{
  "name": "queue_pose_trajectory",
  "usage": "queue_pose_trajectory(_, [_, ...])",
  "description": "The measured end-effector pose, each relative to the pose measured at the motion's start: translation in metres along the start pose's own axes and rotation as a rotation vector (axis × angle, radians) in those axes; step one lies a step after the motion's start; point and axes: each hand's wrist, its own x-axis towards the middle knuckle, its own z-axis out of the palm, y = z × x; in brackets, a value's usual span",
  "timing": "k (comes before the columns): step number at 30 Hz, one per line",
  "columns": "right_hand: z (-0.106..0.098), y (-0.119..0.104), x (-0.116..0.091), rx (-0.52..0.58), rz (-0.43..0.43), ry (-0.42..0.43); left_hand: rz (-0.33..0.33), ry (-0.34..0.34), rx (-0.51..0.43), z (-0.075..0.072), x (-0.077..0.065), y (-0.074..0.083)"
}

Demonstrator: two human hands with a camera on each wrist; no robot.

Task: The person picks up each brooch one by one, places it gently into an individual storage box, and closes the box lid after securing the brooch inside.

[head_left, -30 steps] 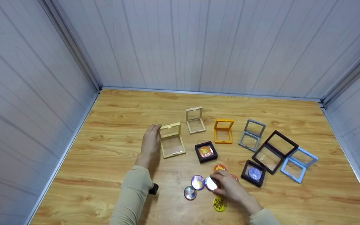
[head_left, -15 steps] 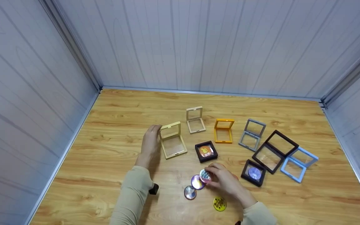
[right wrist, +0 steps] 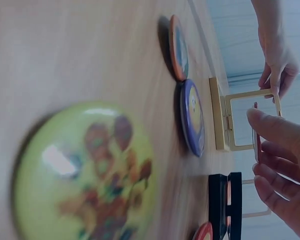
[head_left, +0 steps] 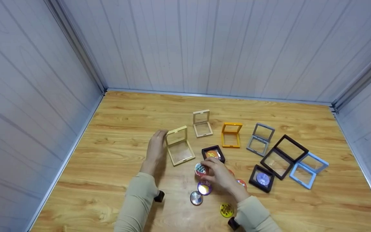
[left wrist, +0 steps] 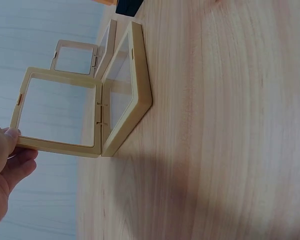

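Observation:
My left hand point(head_left: 155, 146) pinches the upper left corner of the raised lid of a pale yellow hinged display frame point(left wrist: 60, 147), which stands open on the table. The frame's clear film shows nothing inside. In my right hand point(head_left: 219, 174) is a round button badge point(head_left: 201, 169) with a red, white and teal face, pinched at its edge between thumb and fingers. It is lifted, and in the right wrist view the badge point(right wrist: 256, 135) is seen edge-on. A purple badge point(head_left: 204, 187), a grey-blue badge point(head_left: 196, 198) and a yellow flower badge point(head_left: 227, 210) lie near the right hand.
A dark case with an orange badge point(head_left: 212, 153) sits behind the right hand; another dark case with a purple badge point(head_left: 262, 178) is to the right. Beige point(head_left: 202, 129), orange point(head_left: 231, 140), grey point(head_left: 258, 145), black point(head_left: 277, 163) and light blue point(head_left: 302, 175) frames stand open. A red badge point(head_left: 242, 184) is partly covered.
My right hand has picked up the red, white and teal badge and carried it left and away from me, toward the yellow frame. The left hand keeps its hold; the frame has turned slightly.

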Motion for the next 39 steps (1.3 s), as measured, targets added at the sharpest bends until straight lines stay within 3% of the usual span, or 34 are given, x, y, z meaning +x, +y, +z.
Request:
queue_pose_trajectory(8, [0.008,-0.002,0.02,-0.014,-0.068,0.089,-0.003,0.016,0.017,0.0,-0.002,0.004])
queue_pose_trajectory(15, [0.015,-0.006,0.034,-0.011,-0.01,0.069,-0.031,0.012,0.018,0.0,-0.004,0.007])
queue_pose_trajectory(27, [0.024,-0.006,0.05,0.044,0.039,0.064,-0.009,0.043,0.018,0.001,-0.006,0.009])
queue_pose_trajectory(34, [0.031,-0.004,0.062,0.023,0.058,0.066,-0.033,0.015,0.014,0.001,-0.007,0.009])
queue_pose_trajectory(39, [0.035,-0.003,0.069,-0.017,0.075,0.07,-0.013,0.025,0.018,0.001,-0.007,0.009])
